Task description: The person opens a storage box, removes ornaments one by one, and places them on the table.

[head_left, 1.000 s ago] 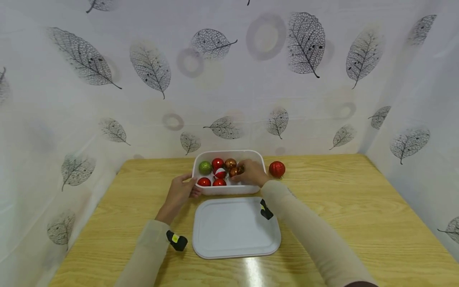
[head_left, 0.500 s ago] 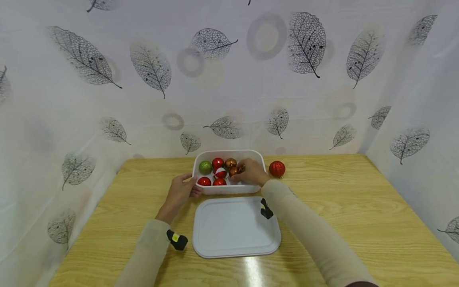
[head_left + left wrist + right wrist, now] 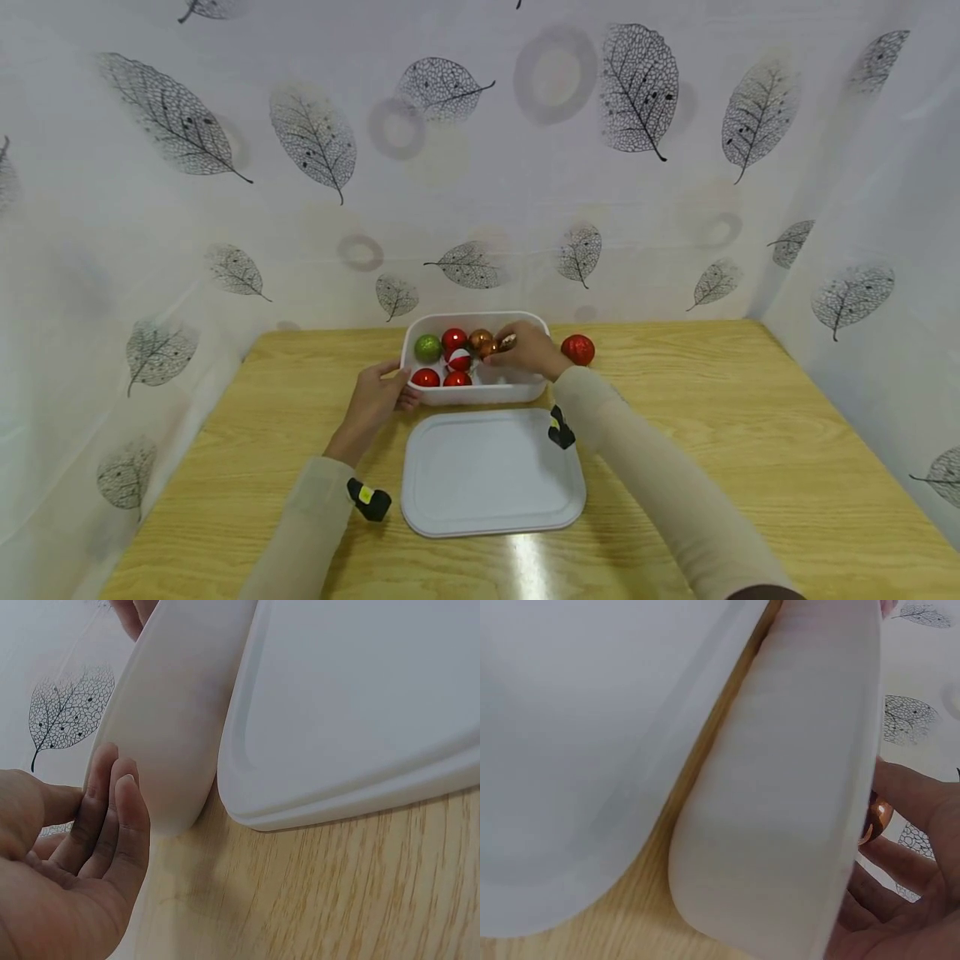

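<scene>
A white plastic box (image 3: 480, 397) holds several Christmas baubles: a green bauble (image 3: 428, 348), red ones, a red-and-white bauble (image 3: 458, 360) and a copper bauble (image 3: 481, 342). At the box's front left corner, my left hand (image 3: 375, 393) grips the rim, thumb on top and fingers against the outer wall (image 3: 112, 817). My right hand (image 3: 531, 350) reaches inside the right half and holds another copper bauble (image 3: 878, 817) between thumb and fingers. Most of that bauble is hidden by the hand in the head view and by the box wall in the right wrist view.
A flat white lid (image 3: 491, 472) lies on the wooden table (image 3: 720, 433) just in front of the box. One red bauble (image 3: 578, 350) sits outside, right of the box. Behind stands a white curtain (image 3: 480, 167) with a leaf print.
My right hand has lifted and turned slightly inside the box with the copper bauble. The left hand keeps its grip on the corner; the box and lid stay in place.
</scene>
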`<state>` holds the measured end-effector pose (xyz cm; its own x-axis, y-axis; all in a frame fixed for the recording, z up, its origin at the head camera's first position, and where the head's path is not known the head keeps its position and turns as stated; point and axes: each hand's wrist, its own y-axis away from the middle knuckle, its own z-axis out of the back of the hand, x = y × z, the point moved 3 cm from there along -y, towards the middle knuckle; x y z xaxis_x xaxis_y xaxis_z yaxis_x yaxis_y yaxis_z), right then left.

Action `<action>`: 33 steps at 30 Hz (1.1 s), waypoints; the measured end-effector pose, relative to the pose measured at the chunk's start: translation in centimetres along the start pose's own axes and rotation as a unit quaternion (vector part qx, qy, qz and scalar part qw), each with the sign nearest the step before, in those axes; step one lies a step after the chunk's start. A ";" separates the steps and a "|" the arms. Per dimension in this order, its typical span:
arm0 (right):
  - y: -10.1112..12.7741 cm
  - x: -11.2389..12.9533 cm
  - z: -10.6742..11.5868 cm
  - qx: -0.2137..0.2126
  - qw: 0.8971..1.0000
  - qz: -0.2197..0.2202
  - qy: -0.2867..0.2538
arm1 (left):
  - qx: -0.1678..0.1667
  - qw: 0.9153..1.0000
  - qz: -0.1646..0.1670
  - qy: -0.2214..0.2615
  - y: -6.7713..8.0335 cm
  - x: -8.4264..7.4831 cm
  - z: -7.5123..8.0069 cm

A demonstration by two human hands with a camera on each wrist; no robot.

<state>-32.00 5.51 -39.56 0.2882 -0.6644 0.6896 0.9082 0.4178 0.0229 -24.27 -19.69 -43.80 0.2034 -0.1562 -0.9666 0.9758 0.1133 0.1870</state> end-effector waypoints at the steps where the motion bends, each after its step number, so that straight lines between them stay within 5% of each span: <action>1: 0.0 0.0 0.2 -0.003 1.000 0.004 0.002 | 0.000 1.000 -0.002 0.000 0.0 0.0 0.0; 19: 1.1 0.1 3.3 -0.002 0.997 -0.048 -0.058 | 0.006 1.000 -0.009 -0.002 -0.2 0.1 0.0; 26: 1.5 -0.3 5.0 -0.013 0.999 -0.033 0.000 | 0.004 1.000 -0.007 0.000 -0.3 0.2 0.0; 33: 2.0 -1.2 6.8 -0.019 0.999 -0.043 -0.014 | 0.002 1.000 -0.004 -0.002 -0.2 0.1 -0.1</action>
<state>-32.61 11.33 -35.42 0.2013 -0.6791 0.7059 0.9400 0.3367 0.0558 -24.49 -19.68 -43.98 0.1961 -0.1615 -0.9672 0.9778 0.1072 0.1803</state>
